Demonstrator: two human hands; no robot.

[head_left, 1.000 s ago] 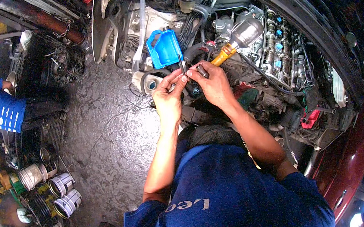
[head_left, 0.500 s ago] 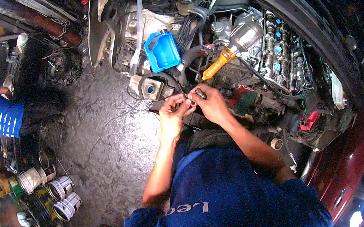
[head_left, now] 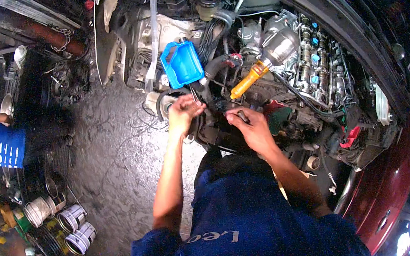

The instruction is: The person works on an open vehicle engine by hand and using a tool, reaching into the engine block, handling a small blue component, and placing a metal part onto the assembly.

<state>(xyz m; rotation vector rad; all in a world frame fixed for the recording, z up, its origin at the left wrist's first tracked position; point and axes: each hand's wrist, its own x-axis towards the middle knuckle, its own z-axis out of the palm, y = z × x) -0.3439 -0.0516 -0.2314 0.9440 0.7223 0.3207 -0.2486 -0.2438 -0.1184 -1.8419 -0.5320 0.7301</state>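
The left hand and right hand, fingertips together half a second ago, are now parting, with the left one moving up closer to the blue jug.

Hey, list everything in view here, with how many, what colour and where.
slim metal piece: one, silvery, left fingers
cylinder: one, dark, right hand
cut-open jug: one, blue, beyond left hand
lamp: one, yellow handle, right of jug
clear strip: one, whitish, left of jug
exposed engine top: one, silvery, right of lamp
car body: one, dark red, lower right
buckets: at least three, whitish, lower left
co-worker: one, blue shirt, far left
smaller engine parts: too cluttered to count
left hand, right hand: one each, bare, centre
own shirt: one, navy, bottom
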